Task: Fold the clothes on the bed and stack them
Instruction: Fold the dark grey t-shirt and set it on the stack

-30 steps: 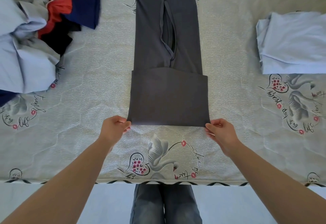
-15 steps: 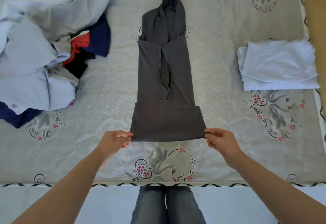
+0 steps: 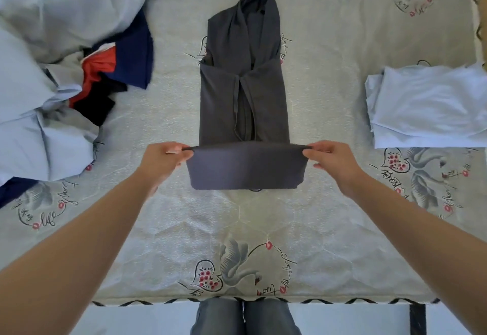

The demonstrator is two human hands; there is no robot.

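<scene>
Both hands (image 3: pixel 163 159) (image 3: pixel 332 160) pinch grey garment's (image 3: pixel 242 84) folded end

Bright even daylight, soft shadows, wide-angle edge distortion, slight blur

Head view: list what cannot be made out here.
- Dark grey garment: what kind it is; it is folded in on itself, and the lifted near fold hides the layers beneath.
- Unfolded pile: cut off by the left edge, items overlap; count unclear.
- Folded light blue stack: cut off by the right edge; number of pieces unclear.
- Left hand and right hand: fingertips hidden behind the cloth.
</scene>
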